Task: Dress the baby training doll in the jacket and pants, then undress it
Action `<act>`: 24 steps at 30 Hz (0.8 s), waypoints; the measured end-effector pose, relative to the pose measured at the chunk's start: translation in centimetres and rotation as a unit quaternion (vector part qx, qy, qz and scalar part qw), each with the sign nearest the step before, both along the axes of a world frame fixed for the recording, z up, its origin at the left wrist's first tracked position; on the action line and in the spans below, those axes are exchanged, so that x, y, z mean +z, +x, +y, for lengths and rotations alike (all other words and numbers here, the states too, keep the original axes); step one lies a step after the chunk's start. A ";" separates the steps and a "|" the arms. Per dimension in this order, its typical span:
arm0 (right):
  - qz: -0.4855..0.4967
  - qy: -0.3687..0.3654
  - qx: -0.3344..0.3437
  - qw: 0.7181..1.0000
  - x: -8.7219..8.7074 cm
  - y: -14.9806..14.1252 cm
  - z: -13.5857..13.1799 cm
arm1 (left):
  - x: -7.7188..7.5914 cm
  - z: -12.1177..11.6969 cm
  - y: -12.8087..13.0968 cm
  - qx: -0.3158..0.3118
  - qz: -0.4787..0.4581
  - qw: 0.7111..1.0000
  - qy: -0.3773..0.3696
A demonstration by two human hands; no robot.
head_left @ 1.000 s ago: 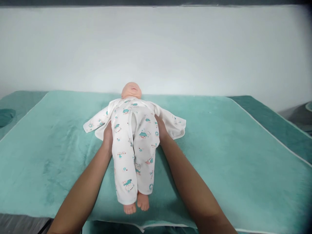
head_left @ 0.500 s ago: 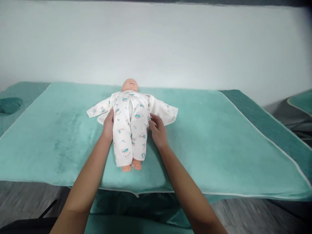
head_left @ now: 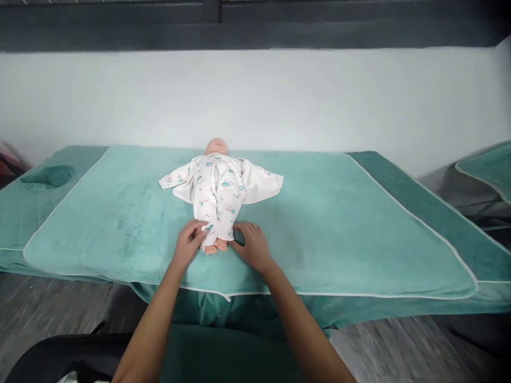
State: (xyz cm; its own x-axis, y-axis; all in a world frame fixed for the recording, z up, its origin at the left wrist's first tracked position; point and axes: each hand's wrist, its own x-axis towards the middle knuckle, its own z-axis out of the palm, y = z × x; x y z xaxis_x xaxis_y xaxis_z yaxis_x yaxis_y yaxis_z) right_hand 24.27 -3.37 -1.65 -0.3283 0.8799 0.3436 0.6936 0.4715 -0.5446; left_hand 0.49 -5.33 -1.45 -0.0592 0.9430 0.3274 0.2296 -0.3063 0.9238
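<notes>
A baby doll lies on its back, head toward the wall, bare feet toward me. It wears patterned white trousers and lies over a spread white baby shirt, whose sleeves stretch out to both sides. My left hand is closed with thumb and fingers on the lower left trouser leg, near the cuff. Across from it, my right hand curls its thumb and fingers at the outer edge of the right cuff. The doll's feet show between my hands.
The doll lies on a light green padded mat with white piping, on a darker green cover. A white wall stands behind the bed. A dark green bundle lies at the far left. A black seat is at lower left.
Both hands have moved down from the doll's hips to its trouser cuffs. The camera view has tilted up and back, so more wall shows and the doll looks smaller.
</notes>
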 end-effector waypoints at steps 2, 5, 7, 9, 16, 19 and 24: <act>0.028 0.004 -0.004 1.000 -0.4 -0.3 0.0 | 0.0 -0.3 0.1 -0.035 0.043 0.998 0.040; 0.100 0.006 0.010 0.995 -0.6 -0.3 0.0 | -0.3 -0.5 0.3 -0.069 0.077 0.992 0.066; 0.156 -0.015 0.013 0.988 -0.2 0.0 -0.2 | -0.4 -0.6 0.3 -0.072 0.087 0.991 0.068; 0.202 -0.050 0.011 0.978 0.8 0.5 -0.9 | -0.6 -0.6 0.3 -0.059 0.084 0.993 0.062; 0.162 -0.053 0.011 0.985 3.8 2.9 -5.0 | -0.3 -0.4 0.0 -0.061 0.070 0.996 0.018; 0.088 -0.068 0.000 0.994 2.9 3.4 -5.3 | -0.3 -0.4 0.0 -0.060 0.052 0.997 0.015; 0.017 0.006 0.014 1.000 1.9 2.3 -4.5 | -0.6 -0.6 -0.2 -0.024 -0.019 0.999 -0.011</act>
State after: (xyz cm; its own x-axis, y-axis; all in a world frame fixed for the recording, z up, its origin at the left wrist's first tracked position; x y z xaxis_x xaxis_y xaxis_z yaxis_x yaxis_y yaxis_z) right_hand 26.59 -7.90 0.28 -0.3408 0.8664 0.3650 0.6614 0.4968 -0.5618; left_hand 0.29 -5.96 -2.00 -0.0252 0.9522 0.3046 0.1803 -0.2954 0.9382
